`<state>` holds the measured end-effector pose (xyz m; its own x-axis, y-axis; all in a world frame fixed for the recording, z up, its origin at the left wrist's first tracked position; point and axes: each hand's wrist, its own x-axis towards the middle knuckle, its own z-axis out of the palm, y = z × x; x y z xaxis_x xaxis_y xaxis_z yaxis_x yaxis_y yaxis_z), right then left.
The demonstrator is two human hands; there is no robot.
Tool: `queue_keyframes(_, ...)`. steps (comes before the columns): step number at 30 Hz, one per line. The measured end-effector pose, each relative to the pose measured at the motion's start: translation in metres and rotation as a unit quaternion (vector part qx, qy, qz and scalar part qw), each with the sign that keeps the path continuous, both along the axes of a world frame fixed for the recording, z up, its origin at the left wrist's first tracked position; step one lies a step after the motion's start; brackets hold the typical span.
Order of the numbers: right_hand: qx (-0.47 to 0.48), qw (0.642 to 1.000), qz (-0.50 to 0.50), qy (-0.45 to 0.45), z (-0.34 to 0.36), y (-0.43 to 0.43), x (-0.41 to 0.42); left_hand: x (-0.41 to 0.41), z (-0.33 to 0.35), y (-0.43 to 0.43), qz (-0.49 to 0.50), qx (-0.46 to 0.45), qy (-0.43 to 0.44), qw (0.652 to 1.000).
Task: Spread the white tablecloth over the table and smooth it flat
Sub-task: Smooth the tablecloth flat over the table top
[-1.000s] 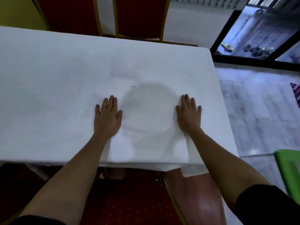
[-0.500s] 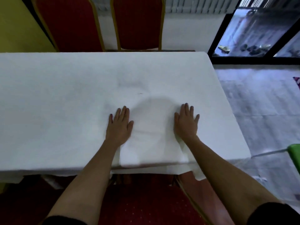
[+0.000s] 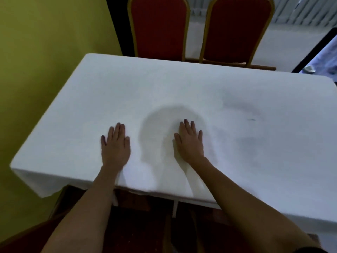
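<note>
The white tablecloth (image 3: pixel 182 92) covers the whole table top and hangs over the near edge and the left corner. My left hand (image 3: pixel 115 146) lies flat on the cloth, palm down, fingers slightly apart, near the front left part. My right hand (image 3: pixel 189 141) lies flat the same way about a hand's width to the right. Between them falls the dark shadow of my head. Neither hand grips any fabric. A faint grey smudge marks the cloth to the right.
Two red chairs with gold frames (image 3: pixel 158 28) (image 3: pixel 237 30) stand behind the far edge. A yellow wall (image 3: pixel 45 52) runs close along the table's left end. A red seat (image 3: pixel 131 225) sits under the near edge. A dark door frame (image 3: pixel 313 46) is at the far right.
Both hands have slid left along the cloth toward the table's left end, still flat. The view has swung left, so the yellow wall and left corner now show.
</note>
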<state>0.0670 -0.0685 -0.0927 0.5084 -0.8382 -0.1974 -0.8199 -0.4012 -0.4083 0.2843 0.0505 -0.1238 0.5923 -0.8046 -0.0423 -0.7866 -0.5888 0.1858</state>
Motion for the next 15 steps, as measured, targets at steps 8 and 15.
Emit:
queue_keyframes(8, -0.008, 0.971, 0.229, 0.073, -0.015, 0.055, 0.114, 0.045, -0.001, 0.031, 0.028, 0.016, 0.021, 0.999)
queue_keyframes(15, -0.039, 0.997, 0.015, 0.069, -0.021, -0.028, 0.018, 0.018, 0.006, 0.007, 0.088, -0.014, 0.024, 0.996)
